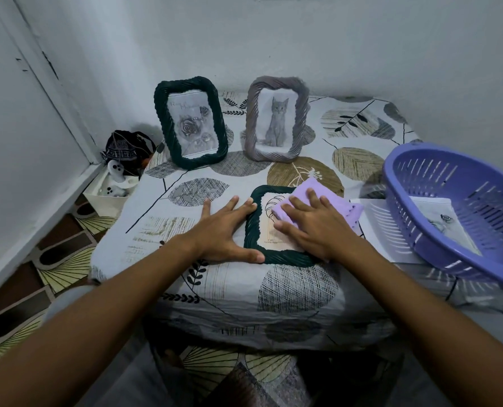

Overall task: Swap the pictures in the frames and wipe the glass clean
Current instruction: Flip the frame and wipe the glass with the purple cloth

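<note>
A dark green woven frame [251, 230] lies flat on the table in front of me. My left hand [225, 230] lies spread flat beside it, fingers and thumb touching its left and lower edge. My right hand [311, 223] presses a folded lilac cloth [329, 198] flat onto the frame's glass. At the back stand two upright frames: a dark green frame [191, 121] with a rose picture and a grey frame [276, 118] with a cat picture.
A purple slotted basket [420, 230] sits tilted at the right, over loose printed sheets [376, 227]. The table wears a leaf-patterned cloth [185, 195]. A white box [109, 201] with small items and a dark bag [124, 149] stand in the left corner on the floor.
</note>
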The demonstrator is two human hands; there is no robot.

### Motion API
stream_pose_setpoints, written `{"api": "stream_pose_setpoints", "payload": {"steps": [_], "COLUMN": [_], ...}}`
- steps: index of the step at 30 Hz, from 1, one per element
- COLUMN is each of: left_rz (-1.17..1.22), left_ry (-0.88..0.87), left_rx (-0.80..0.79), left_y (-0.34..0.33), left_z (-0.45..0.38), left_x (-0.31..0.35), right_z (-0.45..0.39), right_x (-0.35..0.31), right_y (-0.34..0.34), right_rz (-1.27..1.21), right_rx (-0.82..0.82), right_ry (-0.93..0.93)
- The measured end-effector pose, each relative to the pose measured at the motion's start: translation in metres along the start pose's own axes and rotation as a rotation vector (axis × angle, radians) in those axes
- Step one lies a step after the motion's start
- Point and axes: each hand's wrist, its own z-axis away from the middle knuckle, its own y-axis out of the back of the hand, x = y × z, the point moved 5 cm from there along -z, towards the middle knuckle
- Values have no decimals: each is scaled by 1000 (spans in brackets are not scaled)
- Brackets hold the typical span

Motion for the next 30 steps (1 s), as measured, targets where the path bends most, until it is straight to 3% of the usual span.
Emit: {"api": "stream_pose_setpoints", "payload": {"steps": [4,11,22,30], "left_rz": [-5,-17,17,26], "left_ry": [0,-12,0,-6], "left_rx": [9,36,14,20], "left_y": [0,-2,0,0], "left_z": [-1,-2,-2,-2], "left_x": [0,-3,-2,-2], "right_z": [-13,48,3,-37], "right_x": [-12,-29,-5,-22], "right_y": [-3,-3,5,-1], "right_rz": [-19,-67,61,-24], "right_rx": [-7,-27,-17,-28], "right_ry": [-7,193,-14,48]}}
